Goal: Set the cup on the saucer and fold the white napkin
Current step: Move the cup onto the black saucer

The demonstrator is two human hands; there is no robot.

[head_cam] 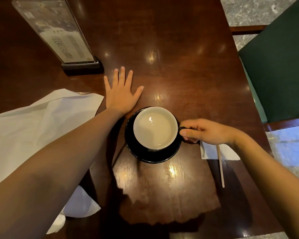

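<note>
Head | dark wood table [179, 49] | right hand [204, 131] grip pinches cup [155, 128] handle | left hand [122, 94] flat

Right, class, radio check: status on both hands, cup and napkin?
Right hand pinching cup handle, cup over saucer. Left hand flat on table. Napkin unfolded, under left forearm.

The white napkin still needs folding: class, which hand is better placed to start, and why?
Probably the left. The left hand lies open and flat on the table right beside the white napkin, while the right hand is pinching the cup handle, on the saucer's far side.
</note>
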